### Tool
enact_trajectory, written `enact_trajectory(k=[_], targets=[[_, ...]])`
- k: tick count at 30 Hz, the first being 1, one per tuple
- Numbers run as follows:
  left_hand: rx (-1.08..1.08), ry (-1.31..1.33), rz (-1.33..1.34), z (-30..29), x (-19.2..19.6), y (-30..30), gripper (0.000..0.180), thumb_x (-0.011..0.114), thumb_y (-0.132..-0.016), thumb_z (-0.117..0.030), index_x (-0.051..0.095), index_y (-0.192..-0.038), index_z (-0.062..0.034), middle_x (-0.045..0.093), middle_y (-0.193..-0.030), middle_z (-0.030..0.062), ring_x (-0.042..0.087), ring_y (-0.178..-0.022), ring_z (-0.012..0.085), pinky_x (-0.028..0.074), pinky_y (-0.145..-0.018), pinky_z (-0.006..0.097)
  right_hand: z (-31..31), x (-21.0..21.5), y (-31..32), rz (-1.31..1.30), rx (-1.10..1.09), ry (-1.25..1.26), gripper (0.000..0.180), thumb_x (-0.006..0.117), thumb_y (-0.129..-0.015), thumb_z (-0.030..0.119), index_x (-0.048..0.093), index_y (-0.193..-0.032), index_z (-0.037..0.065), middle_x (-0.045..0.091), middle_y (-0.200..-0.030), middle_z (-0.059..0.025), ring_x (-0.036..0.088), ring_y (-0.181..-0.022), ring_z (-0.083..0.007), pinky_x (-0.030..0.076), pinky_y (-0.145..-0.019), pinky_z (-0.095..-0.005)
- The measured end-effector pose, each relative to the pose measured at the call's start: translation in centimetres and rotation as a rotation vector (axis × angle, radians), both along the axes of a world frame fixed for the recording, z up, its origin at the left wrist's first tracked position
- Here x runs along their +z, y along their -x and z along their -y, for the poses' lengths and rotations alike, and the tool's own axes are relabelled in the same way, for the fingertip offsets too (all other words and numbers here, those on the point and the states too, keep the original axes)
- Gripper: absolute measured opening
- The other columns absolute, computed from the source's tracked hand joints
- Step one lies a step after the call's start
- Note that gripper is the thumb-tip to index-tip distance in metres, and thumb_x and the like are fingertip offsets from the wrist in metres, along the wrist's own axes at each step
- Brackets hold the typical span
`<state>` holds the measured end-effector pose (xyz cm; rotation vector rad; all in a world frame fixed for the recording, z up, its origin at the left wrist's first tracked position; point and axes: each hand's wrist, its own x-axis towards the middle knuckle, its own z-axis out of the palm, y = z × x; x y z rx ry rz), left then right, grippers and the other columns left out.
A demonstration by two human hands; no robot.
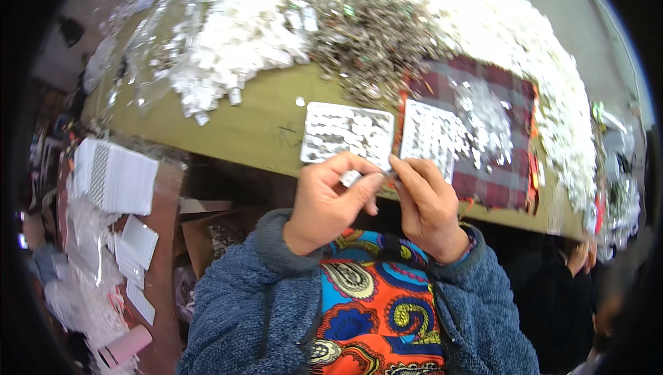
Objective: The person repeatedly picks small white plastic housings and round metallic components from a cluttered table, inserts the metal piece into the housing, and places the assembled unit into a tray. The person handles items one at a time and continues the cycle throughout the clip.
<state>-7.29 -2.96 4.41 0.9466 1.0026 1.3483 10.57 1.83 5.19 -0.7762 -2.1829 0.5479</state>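
Observation:
My left hand is closed, with a small white block-like piece held between its curled fingers. Close beside it, my right hand pinches thumb and fingers together at the left fingertips; whatever tiny thing lies there is too small to name. Just beyond the hands, a white tray carries rows of small metallic and white parts. A second white tray with rows of small parts lies to its right, partly on a plaid cloth. Loose clear, shiny pieces are scattered over that cloth.
A heap of small metal parts rises at the back of the green table, with white pieces piled around it. Stacked white trays stand on a brown surface at left, near a pink roll. Another person's hand shows at right.

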Motion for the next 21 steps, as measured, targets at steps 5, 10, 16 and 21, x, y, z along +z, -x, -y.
enact_trajectory(k=[5, 10, 16, 21], targets=[[-0.159, 0.117, 0.043, -0.5, 0.8, 1.7, 0.01, 0.063, -0.097, -0.005, 0.063, -0.1, 0.0044, 0.067, -0.081, 0.0069, 0.064, -0.063, 0.0095, 0.054, -0.058, 0.022, -0.5, 0.5, 0.1, 0.048, 0.11, -0.23, 0.042, 0.067, -0.079, -0.011, 0.062, -0.12, -0.006, 0.068, -0.097, -0.0189, 0.069, -0.078, -0.0318, 0.055, -0.062, -0.0364], [-0.187, 0.095, 0.008, -0.2, 1.1, 2.4, 0.012, 0.063, -0.097, -0.008, 0.062, -0.099, 0.0036, 0.066, -0.08, 0.0074, 0.064, -0.063, 0.0093, 0.052, -0.056, 0.022, -0.8, 0.3, 0.6, 0.036, 0.182, -0.304, 0.035, 0.068, -0.077, -0.009, 0.064, -0.111, -0.005, 0.071, -0.095, -0.0165, 0.07, -0.071, -0.0274, 0.055, -0.057, -0.0334], [-0.096, -0.007, 0.013, 0.2, 1.2, 3.2, 0.01, 0.062, -0.098, -0.007, 0.062, -0.1, 0.002, 0.066, -0.082, 0.0063, 0.063, -0.065, 0.009, 0.053, -0.06, 0.023, -0.6, 0.2, 0.6, -0.046, 0.174, -0.229, 0.023, 0.066, -0.08, -0.012, 0.067, -0.101, -0.003, 0.073, -0.093, -0.0159, 0.072, -0.073, -0.0267, 0.057, -0.061, -0.0325], [0.675, -0.183, -0.636, -2.2, -0.1, 10.8, 0.004, 0.065, -0.094, -0.006, 0.065, -0.093, -0.0015, 0.065, -0.081, 0.0007, 0.058, -0.067, 0.0067, 0.048, -0.061, 0.023, 0.4, 0.3, -0.3, -0.315, -0.092, 0.465, 0.011, 0.063, -0.09, -0.009, 0.066, -0.1, -0.006, 0.071, -0.089, -0.0118, 0.069, -0.083, -0.0144, 0.055, -0.075, -0.0266]])
